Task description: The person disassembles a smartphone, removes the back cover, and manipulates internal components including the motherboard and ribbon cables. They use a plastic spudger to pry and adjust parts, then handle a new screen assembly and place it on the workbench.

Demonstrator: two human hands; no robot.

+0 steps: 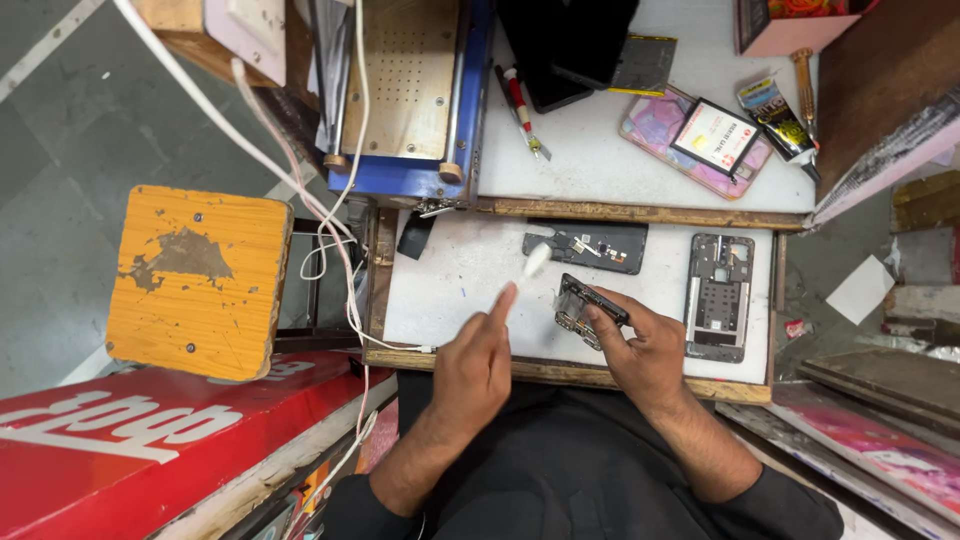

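Fingers point(505, 305) of the left hand point(475, 365) pinch a white brush point(533, 265), angled toward the small phone part point(590, 310) gripped steady by the right hand point(645, 355) over the white bench point(450, 290).

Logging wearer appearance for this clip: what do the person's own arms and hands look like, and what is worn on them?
Both hands, left hand and right hand, are bare: no gloves, and no rings or watch visible. Forearms are uncovered, with dark sleeves pushed up near the elbows, matching the dark clothing on the torso.
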